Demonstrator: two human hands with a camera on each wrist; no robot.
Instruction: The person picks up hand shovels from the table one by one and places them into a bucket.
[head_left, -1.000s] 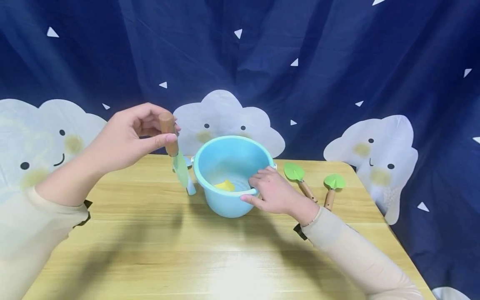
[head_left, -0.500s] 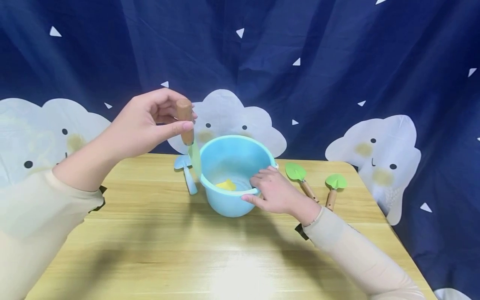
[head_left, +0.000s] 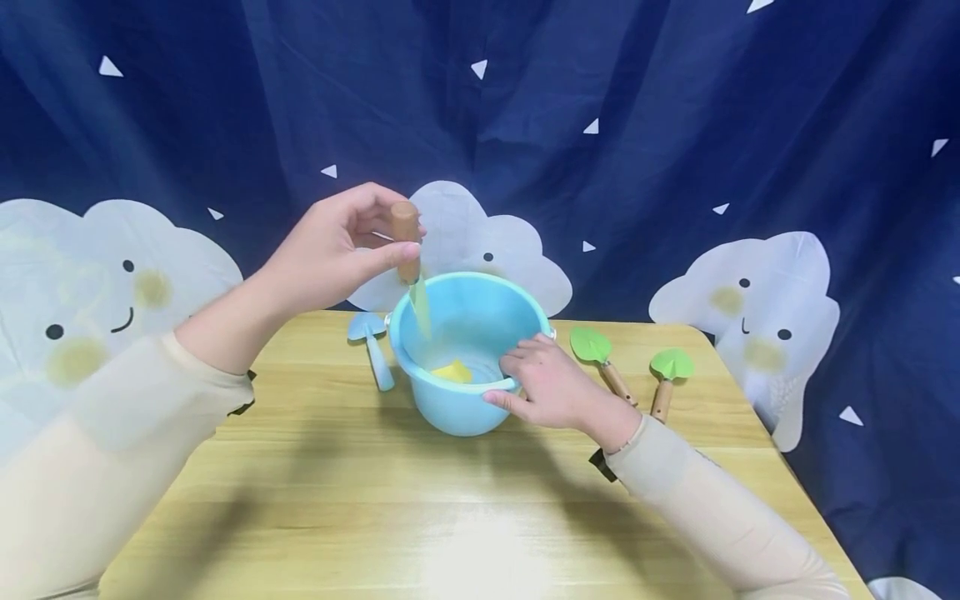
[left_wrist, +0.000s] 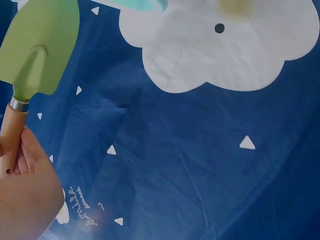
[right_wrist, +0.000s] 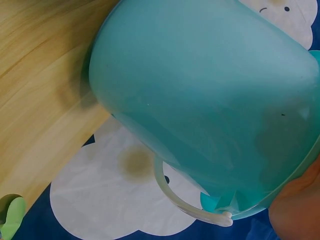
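Head view: my left hand (head_left: pixel 341 246) pinches the wooden handle of a trowel (head_left: pixel 410 272) between thumb and fingers, up in the air. The green blade hangs below that grip, over the mouth of a pale blue bucket (head_left: pixel 457 414), towards its left side; I cannot tell whether the tip is below the rim. Holding it by the handle probably leaves the blade free to point down. My right hand (head_left: pixel 551 383) clasps the bucket's near right rim – fingers inside, thumb outside – likely to steady it. A yellow piece (head_left: pixel 453 372) lies in the bottom. On the wooden table (head_left: pixel 337 492), a blue toy shovel (head_left: pixel 378 362) lies left of the bucket and two green-headed tools (head_left: pixel 591 343) (head_left: pixel 672 364) lie right.

Left wrist view: turned over, so the blade points upward, beyond my thumb and the metal collar.

Right wrist view: the bucket's outer wall fills most of it, its white carrying handle drooping; my hand shows only at the edge, against the rim.
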